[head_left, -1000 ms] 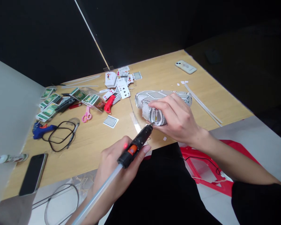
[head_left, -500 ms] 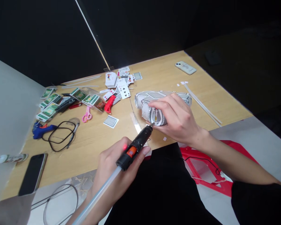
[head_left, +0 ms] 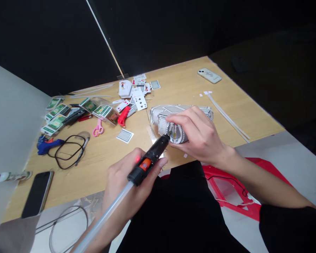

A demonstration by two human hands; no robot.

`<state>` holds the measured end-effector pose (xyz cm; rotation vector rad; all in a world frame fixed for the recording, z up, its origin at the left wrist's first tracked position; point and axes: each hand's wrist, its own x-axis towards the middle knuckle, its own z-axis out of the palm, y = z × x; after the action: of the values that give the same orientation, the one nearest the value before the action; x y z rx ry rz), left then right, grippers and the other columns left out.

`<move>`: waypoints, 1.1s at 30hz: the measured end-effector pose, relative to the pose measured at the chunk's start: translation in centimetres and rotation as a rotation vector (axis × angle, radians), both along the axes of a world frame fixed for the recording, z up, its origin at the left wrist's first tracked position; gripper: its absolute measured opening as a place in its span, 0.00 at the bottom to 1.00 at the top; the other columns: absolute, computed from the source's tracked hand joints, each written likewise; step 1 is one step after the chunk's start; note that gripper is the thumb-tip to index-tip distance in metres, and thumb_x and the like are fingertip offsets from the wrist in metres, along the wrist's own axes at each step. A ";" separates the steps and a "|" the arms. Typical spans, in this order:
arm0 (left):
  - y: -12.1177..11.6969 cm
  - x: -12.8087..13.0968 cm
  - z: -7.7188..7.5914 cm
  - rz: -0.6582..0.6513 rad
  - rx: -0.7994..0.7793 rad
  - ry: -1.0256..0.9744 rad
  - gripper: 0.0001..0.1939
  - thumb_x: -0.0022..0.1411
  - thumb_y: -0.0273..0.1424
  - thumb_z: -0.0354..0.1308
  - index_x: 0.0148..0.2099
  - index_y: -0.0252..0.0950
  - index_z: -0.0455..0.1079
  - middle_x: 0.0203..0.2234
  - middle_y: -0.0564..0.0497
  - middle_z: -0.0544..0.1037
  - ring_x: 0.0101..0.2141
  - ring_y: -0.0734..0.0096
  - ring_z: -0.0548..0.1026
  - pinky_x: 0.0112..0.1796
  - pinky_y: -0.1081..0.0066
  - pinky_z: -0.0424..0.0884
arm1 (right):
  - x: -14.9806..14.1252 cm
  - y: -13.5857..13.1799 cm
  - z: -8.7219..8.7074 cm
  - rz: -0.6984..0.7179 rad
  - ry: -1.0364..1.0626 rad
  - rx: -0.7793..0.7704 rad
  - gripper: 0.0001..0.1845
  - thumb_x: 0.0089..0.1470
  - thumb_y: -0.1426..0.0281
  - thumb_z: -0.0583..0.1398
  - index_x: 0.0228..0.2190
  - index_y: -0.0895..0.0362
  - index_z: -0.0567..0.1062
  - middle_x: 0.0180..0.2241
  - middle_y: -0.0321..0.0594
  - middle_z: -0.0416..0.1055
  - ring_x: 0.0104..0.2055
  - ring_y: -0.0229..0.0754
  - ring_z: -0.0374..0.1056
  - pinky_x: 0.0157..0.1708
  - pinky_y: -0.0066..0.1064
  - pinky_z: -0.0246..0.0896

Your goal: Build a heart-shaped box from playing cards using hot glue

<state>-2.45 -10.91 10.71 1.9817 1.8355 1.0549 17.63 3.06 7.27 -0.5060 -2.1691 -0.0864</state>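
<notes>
My left hand [head_left: 129, 175] is wrapped round a black hot glue gun [head_left: 154, 154] with an orange part on top and a long clear glue stick [head_left: 105, 216] out of its back. A small red light glows on its side. The nozzle points at the open end of a model built of folded playing cards [head_left: 180, 109]; whether it touches is hard to tell. My right hand [head_left: 200, 135] grips this grey-and-white patterned model from the right, with the thumb underneath. A clear ruler-like strip [head_left: 152, 135] lies partly hidden behind the glue gun.
Loose playing cards [head_left: 140, 102], a red-handled tool [head_left: 123, 116], pink scissors [head_left: 98, 128] and green card boxes [head_left: 56, 123] lie at the left and back. A blue tool [head_left: 48, 146] and black cable [head_left: 65, 154] are nearer. Phones [head_left: 38, 195] and white strips [head_left: 228, 117] flank the work.
The glue gun's nozzle has moved slightly left and up along the model's open end. The model has tilted a little in my right hand and shifted slightly left.
</notes>
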 end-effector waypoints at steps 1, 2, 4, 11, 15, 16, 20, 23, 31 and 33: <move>0.1 -0.1 0.1 0.006 0.008 -0.003 0.20 0.73 0.38 0.68 0.32 0.39 0.63 0.21 0.61 0.63 0.21 0.79 0.59 0.25 0.74 0.60 | 0.0 0.0 0.1 0.003 0.005 -0.006 0.21 0.69 0.66 0.65 0.60 0.54 0.70 0.47 0.49 0.81 0.48 0.57 0.77 0.45 0.50 0.74; 0.2 -0.1 0.2 0.009 0.012 -0.008 0.20 0.73 0.39 0.68 0.32 0.39 0.64 0.21 0.61 0.63 0.21 0.79 0.60 0.26 0.74 0.60 | 0.1 -0.1 0.1 0.005 0.010 -0.014 0.21 0.69 0.66 0.65 0.60 0.54 0.70 0.47 0.49 0.81 0.47 0.57 0.77 0.45 0.50 0.74; 0.4 -0.3 0.6 0.011 0.009 -0.028 0.20 0.73 0.40 0.67 0.32 0.39 0.65 0.21 0.61 0.64 0.22 0.79 0.61 0.26 0.73 0.61 | 0.2 -0.2 0.3 0.015 0.020 -0.037 0.21 0.68 0.65 0.66 0.59 0.54 0.72 0.47 0.49 0.81 0.47 0.56 0.76 0.44 0.49 0.74; 0.4 -0.7 0.8 -0.027 -0.054 -0.080 0.23 0.74 0.42 0.67 0.30 0.39 0.63 0.21 0.60 0.64 0.21 0.79 0.62 0.25 0.72 0.60 | 0.6 -0.2 0.6 0.053 0.052 -0.114 0.20 0.67 0.62 0.69 0.56 0.55 0.76 0.46 0.48 0.80 0.47 0.54 0.76 0.46 0.48 0.76; -0.2 -0.8 0.8 -0.080 -0.061 -0.033 0.22 0.74 0.40 0.67 0.31 0.39 0.62 0.20 0.61 0.63 0.20 0.79 0.61 0.24 0.73 0.58 | 1.0 0.0 0.6 0.066 0.068 -0.138 0.23 0.65 0.61 0.71 0.57 0.55 0.76 0.47 0.48 0.80 0.48 0.55 0.76 0.47 0.49 0.75; -0.4 -0.9 0.9 -0.100 -0.056 -0.019 0.21 0.74 0.39 0.67 0.31 0.39 0.63 0.20 0.61 0.63 0.20 0.79 0.61 0.23 0.73 0.58 | 1.0 0.1 0.7 0.067 0.069 -0.143 0.23 0.65 0.61 0.71 0.57 0.54 0.76 0.47 0.48 0.80 0.48 0.55 0.76 0.47 0.49 0.75; -1.4 -1.1 1.4 -0.142 -0.066 -0.033 0.17 0.74 0.36 0.67 0.34 0.40 0.65 0.22 0.60 0.67 0.21 0.79 0.64 0.24 0.74 0.60 | 1.2 0.1 1.0 0.074 0.060 -0.143 0.24 0.64 0.60 0.71 0.57 0.55 0.75 0.47 0.48 0.80 0.46 0.54 0.76 0.44 0.48 0.75; -1.9 -1.0 1.5 -0.137 -0.073 -0.071 0.15 0.75 0.35 0.66 0.35 0.40 0.66 0.24 0.60 0.68 0.22 0.79 0.65 0.25 0.74 0.62 | 1.2 0.0 1.1 0.077 0.058 -0.150 0.23 0.64 0.62 0.70 0.57 0.54 0.75 0.47 0.47 0.80 0.47 0.54 0.76 0.44 0.48 0.75; -1.8 -0.6 1.2 -0.151 -0.045 0.015 0.16 0.75 0.36 0.66 0.36 0.40 0.64 0.23 0.61 0.64 0.21 0.80 0.61 0.24 0.74 0.59 | 0.9 -0.4 1.4 0.080 0.088 -0.160 0.21 0.66 0.62 0.70 0.56 0.53 0.75 0.46 0.46 0.81 0.46 0.53 0.76 0.45 0.47 0.75; -1.9 -0.6 1.1 -0.152 -0.046 0.020 0.16 0.75 0.36 0.66 0.36 0.40 0.64 0.23 0.61 0.64 0.21 0.80 0.61 0.24 0.74 0.59 | 1.0 -0.4 1.5 0.078 0.089 -0.160 0.21 0.66 0.62 0.70 0.56 0.53 0.75 0.46 0.45 0.80 0.46 0.52 0.76 0.44 0.46 0.74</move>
<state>-3.05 -12.78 11.82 2.0741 1.6726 0.9433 18.59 2.63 8.75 -0.5056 -2.1154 0.1503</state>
